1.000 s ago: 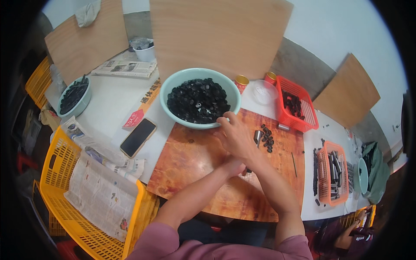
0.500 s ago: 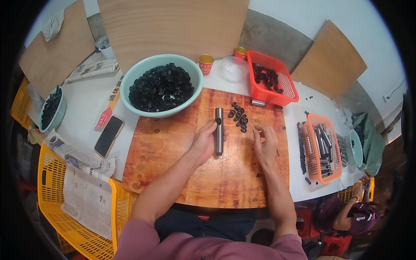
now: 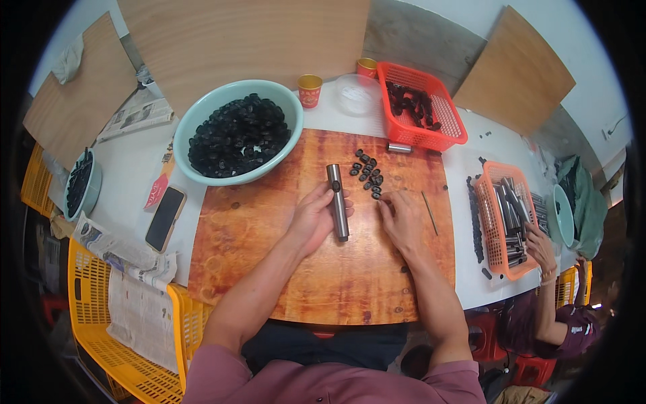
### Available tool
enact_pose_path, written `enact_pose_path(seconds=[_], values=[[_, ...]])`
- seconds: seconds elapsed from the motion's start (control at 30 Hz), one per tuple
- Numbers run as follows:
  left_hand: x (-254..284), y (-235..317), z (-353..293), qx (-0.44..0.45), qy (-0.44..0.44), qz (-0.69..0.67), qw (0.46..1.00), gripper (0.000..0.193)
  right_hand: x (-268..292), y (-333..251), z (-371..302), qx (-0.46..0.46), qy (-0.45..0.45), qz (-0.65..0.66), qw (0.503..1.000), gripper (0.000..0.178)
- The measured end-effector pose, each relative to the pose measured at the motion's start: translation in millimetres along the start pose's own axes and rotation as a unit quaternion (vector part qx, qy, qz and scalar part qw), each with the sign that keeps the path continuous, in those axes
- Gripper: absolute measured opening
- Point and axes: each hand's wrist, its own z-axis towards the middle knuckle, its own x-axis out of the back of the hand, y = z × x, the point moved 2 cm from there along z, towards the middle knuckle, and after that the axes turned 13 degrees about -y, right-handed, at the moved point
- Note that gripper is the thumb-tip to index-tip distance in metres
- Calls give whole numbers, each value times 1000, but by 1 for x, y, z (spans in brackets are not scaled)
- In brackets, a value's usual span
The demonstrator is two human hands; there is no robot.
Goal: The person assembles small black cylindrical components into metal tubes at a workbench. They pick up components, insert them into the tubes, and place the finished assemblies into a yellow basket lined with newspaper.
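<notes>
My left hand (image 3: 313,217) is closed around a smooth silver metal tube (image 3: 339,219), tilted slightly over the wooden board. An opening shows in the side of the tube near its upper end. My right hand (image 3: 402,219) has its fingers bent, with thumb and forefinger a little apart, at the near end of a small cluster of black oval pieces (image 3: 364,168). Its fingertips are beside the lowest piece; whether they touch it is hard to tell. A thin greenish rod (image 3: 429,213) lies on the board right of that hand.
On the left stands a mint basin (image 3: 299,145) heaped with black pieces, near a phone (image 3: 165,219). A red basket (image 3: 444,138) sits at the back. To the right, a co-worker's hand (image 3: 540,249) reaches into an orange basket (image 3: 490,222) of metal tubes. Yellow crates (image 3: 87,296) stand lower left.
My right hand has moved left toward the black pieces, uncovering the thin rod. The tube leans a bit more in my left hand. A co-worker's hand has come to the orange basket.
</notes>
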Motion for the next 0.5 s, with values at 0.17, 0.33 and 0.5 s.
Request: enact_pose_path(seconds=[0.17, 0.33, 0.5], values=[[4, -2, 1, 4, -14, -5, 1000, 30, -4, 9, -1, -45, 4, 11, 999, 8], [1, -1, 1, 13, -10, -11, 1000, 31, -4, 11, -1, -60, -7, 25, 998, 10], [1, 3, -1, 14, -18, -3, 1000, 31, 8, 11, 1, -104, 13, 26, 994, 9]])
